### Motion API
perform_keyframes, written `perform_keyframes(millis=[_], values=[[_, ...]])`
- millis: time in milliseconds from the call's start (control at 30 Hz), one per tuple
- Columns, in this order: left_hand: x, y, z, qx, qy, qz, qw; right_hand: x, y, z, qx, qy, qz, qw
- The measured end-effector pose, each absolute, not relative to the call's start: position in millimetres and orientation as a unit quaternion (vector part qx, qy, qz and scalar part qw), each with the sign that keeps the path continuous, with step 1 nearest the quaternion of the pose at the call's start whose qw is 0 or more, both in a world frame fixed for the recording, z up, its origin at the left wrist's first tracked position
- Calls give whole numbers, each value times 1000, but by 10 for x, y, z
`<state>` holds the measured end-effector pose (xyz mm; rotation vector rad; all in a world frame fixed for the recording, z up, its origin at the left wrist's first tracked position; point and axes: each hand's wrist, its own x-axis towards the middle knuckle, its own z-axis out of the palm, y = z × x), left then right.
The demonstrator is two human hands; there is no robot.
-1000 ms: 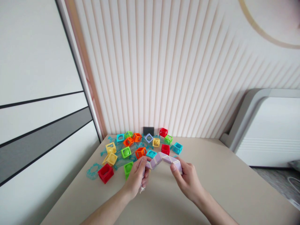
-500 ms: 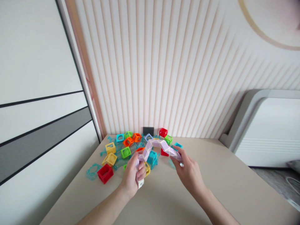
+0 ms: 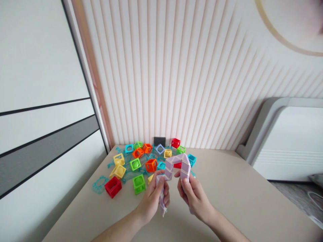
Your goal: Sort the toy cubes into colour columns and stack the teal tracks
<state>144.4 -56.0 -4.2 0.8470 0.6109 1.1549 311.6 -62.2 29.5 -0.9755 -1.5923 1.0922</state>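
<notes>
A lilac and white snake puzzle [image 3: 184, 167], made of jointed wedge segments, is held above the table between both hands. It forms an angular arch with its two ends pointing down. My left hand [image 3: 154, 195] is closed around the left leg, whose tip sticks out below the fingers. On the other leg, my right hand [image 3: 194, 195] grips with the thumb on the near face and the fingers behind. A green cube [image 3: 139, 184] lies just left of my left hand. Part of a yellow block behind the left fingers is hidden.
Several colourful hollow cubes, such as a red cube [image 3: 113, 187] and an orange cube [image 3: 151, 165], lie with translucent blue pieces [image 3: 100, 184] on the beige table [image 3: 234, 188]. A black box [image 3: 159, 141] stands against the ribbed wall [image 3: 161, 84].
My hands have come closer together, the left moving right and the right moving left. The snake puzzle has gone from a wide curve to a narrower, squarer arch.
</notes>
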Motion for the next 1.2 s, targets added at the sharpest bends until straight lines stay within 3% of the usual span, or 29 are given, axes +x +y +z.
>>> perform_keyframes(millis=[167, 333, 600, 867, 1033, 1200], values=[[1390, -539, -57, 437, 305, 519, 668, 3041, -638, 334, -354, -577, 572, 462], [1339, -574, -41, 550, 371, 509, 549, 3030, -604, 344, -343, -508, 647, 453], [1314, -592, -28, 609, 412, 504, 454, 3010, -596, 384, -372, -470, 677, 427], [1342, -506, 7, 381, 369, 519, 670, 2994, -599, 274, -462, -576, 498, 454], [1334, -511, 50, 352, 391, 443, 726, 3031, -598, 345, -439, -589, 512, 445], [1328, -541, 53, 436, 390, 424, 691, 3049, -587, 363, -437, -591, 513, 444]])
